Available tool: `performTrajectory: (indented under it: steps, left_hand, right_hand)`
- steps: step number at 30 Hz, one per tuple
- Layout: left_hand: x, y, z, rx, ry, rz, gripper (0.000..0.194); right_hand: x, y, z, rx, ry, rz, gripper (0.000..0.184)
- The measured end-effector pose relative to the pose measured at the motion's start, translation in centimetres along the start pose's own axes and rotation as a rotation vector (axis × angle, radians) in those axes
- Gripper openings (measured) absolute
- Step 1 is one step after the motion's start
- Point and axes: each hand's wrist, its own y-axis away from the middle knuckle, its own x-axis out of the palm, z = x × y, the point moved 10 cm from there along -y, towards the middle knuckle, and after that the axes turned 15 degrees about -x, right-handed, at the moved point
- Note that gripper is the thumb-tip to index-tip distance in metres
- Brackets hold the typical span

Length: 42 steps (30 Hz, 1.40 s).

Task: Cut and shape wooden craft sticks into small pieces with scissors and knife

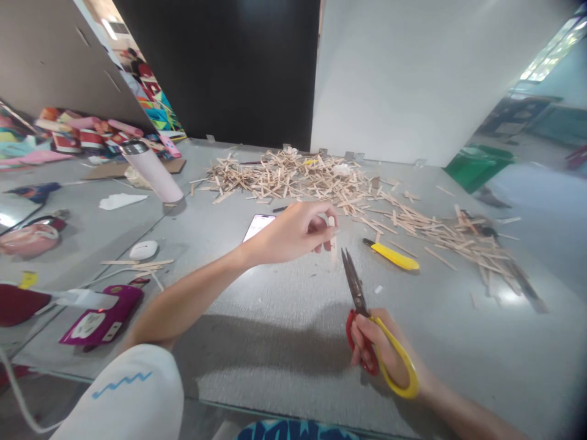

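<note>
My left hand (300, 232) is closed, pinching a small pale wooden stick (332, 229) between thumb and fingers above the middle of the table. The stick's lower end is blurred. In my right hand (383, 348) is a pair of scissors (354, 281) with one red and one yellow handle. Their dark blades point up and away, slightly parted, just right of the stick and apart from it. A yellow utility knife (394, 255) lies beyond the scissors. Partly behind my left wrist is a phone (258, 226) with a lit screen.
A wide heap of wooden sticks (284, 177) lies along the back, trailing right. At the left are a pale pink bottle (153, 173), a white mouse (143, 250) and a purple power strip (107, 311) with a cable. Upright black and white panels (385, 73) border the table's back.
</note>
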Motion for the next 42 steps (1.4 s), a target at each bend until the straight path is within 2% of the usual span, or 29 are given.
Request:
performTrajectory:
  steps: [6, 9, 14, 16, 19, 21, 29, 35, 42]
  left_hand:
    - [-0.7, 0.2, 0.1, -0.001, 0.028, -0.067, 0.007]
    - [-0.6, 0.1, 0.3, -0.02, 0.095, -0.055, 0.008]
    - [1.1, 0.1, 0.7, -0.073, 0.127, 0.081, 0.007]
    - [2.4, 0.4, 0.7, -0.096, 0.053, 0.178, 0.015]
    - [4.6, 1.2, 0.5, -0.102, -0.053, 0.358, 0.012]
    - [5.3, 1.5, 0.4, -0.11, -0.065, 0.403, 0.011]
    - [4.6, 1.1, 0.9, -0.161, 0.024, 0.282, 0.008]
    - [4.7, 1.2, 0.6, -0.133, -0.007, 0.25, 0.007]
    - [5.0, 1.4, 0.7, -0.101, -0.086, 0.161, 0.009]
  right_hand:
    - [-0.3, -0.1, 0.3, -0.009, 0.005, -0.046, 0.073]
    - [-0.7, -0.2, 0.6, -0.021, -0.009, -0.068, 0.073]
    - [-1.3, -0.4, 0.8, -0.065, -0.023, -0.092, 0.071]
    - [-1.5, -0.4, 0.7, -0.066, -0.025, -0.103, 0.07]
    - [-1.5, -0.5, 0.7, -0.064, -0.019, -0.104, 0.068]
    - [-1.3, -0.4, 0.9, -0.063, -0.011, -0.087, 0.067]
    - [-0.5, -0.1, 2.8, -0.192, -0.074, -0.047, 0.066]
    - [-0.2, 0.3, 2.1, -0.1, -0.015, 0.009, 0.069]
    - [0.0, 0.5, 1.2, 0.001, -0.067, -0.013, 0.067]
